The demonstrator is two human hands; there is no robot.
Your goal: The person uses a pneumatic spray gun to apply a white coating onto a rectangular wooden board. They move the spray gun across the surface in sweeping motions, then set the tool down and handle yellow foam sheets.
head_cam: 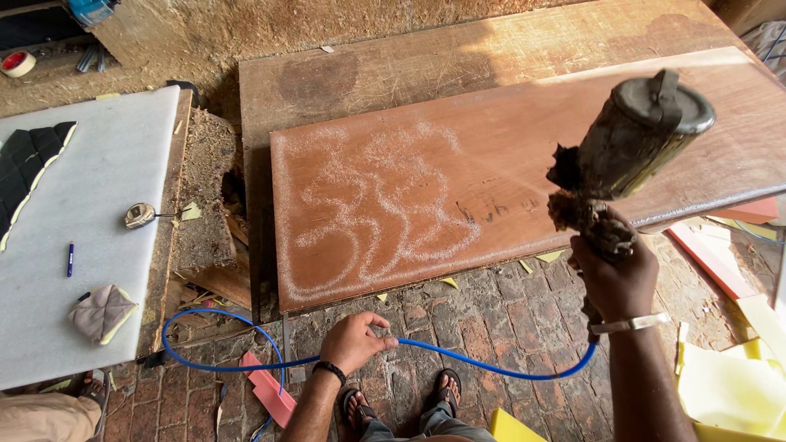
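Long reddish-brown wooden board lying flat on a larger, paler wooden panel, long axis running left to right and rising slightly toward the right; far right end cut off by the frame edge. White looping squiggles of sprayed glue covering the left half, right half still bare. Open brick floor along the near edge of the board, with room there for feet and hose. Left of that, white slab tabletop carrying a small tape measure, a blue pen and a folded beige cloth pad; dark quilted piece at its far left corner only partly seen. Yellow foam sheets stacked at lower right, partly out of view. Thin blue air hose curving across the floor from the left loop to the right wrist. Grimy metal spray gun with lidded cup raised over the board's right part, nozzle aimed left and down at the wood, fine mist faintly visible. Right hand with grip closed around the gun's handle, trigger finger hidden. Left hand low over the bricks, grip pinching the hose loosely.
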